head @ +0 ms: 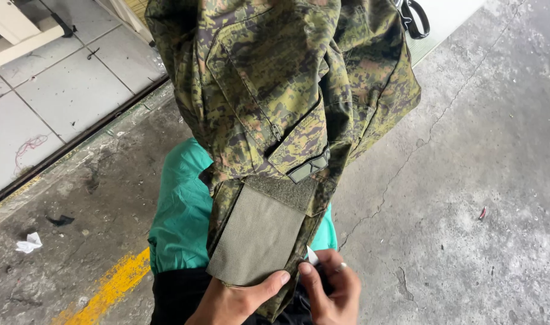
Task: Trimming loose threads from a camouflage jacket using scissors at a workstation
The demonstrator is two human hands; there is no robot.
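Note:
A camouflage-patterned garment [275,90] hangs in front of me and fills the upper middle of the view. At its lower end is an olive-green fabric patch panel [257,238]. My left hand [236,298] grips the bottom edge of that panel, thumb on its front. My right hand [330,286] is beside it, fingers curled around a small white piece [312,255] at the garment's lower right edge. A ring shows on one finger. Below the garment I see a teal shirt [179,222] and black trousers [176,295].
Cracked grey concrete floor [455,180] spreads to the right. A yellow painted line [109,286] runs at lower left, near a crumpled white scrap [29,242]. White tiles [58,78] behind a dark track lie at upper left. A black clip [414,18] hangs at the top.

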